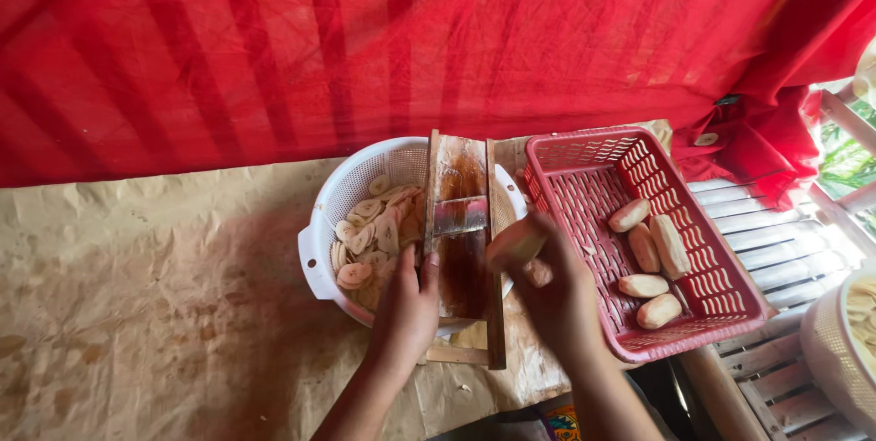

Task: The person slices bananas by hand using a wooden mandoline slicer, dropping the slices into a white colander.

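Peeled plantain [516, 242] in right hand [557, 300] fingers, over wooden slicer [464, 240]

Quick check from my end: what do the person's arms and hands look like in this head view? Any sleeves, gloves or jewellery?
Both forearms come up from the bottom edge bare, with no sleeves in view. The left hand and right hand wear no gloves. No rings, watch or wristbands show, though both hands lie in shadow, so small details on the fingers are hard to make out.

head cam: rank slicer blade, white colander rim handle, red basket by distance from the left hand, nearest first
From the left hand:
1. Slicer blade, just above and right of it, on the board the hand steadies.
2. Colander handle, to its left.
3. Red basket, far right, beyond the right hand.
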